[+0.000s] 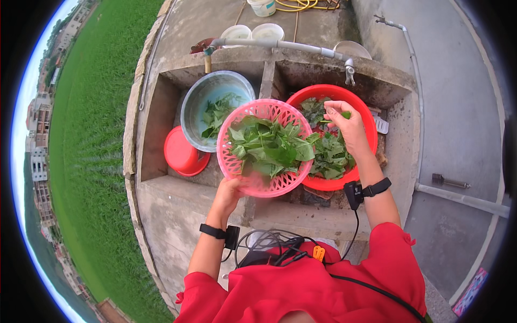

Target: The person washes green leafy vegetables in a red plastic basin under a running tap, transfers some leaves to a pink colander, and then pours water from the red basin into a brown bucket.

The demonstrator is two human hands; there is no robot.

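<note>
My left hand [231, 189] grips the near-left rim of a pink plastic colander [291, 183], which holds a heap of green leaves [270, 145]. The colander is held over the sink divider and overlaps both basins beside it. Between the fingertips of my right hand [348, 127] is a green leaf [346, 115] with its stem. This hand is above a red plastic basin [369, 139], where more wet leaves [329, 155] lie. In the left sink bay a grey-blue basin [190, 107] contains water and some leaves [218, 113].
An upturned red tub [179, 149] lies in the left bay of the concrete sink [194, 194]. Grey pipework with a metal tap [350, 74] crosses above the back wall. White buckets [268, 32] and a yellow hose [301, 5] are behind. Cables [278, 242] hang at my waist.
</note>
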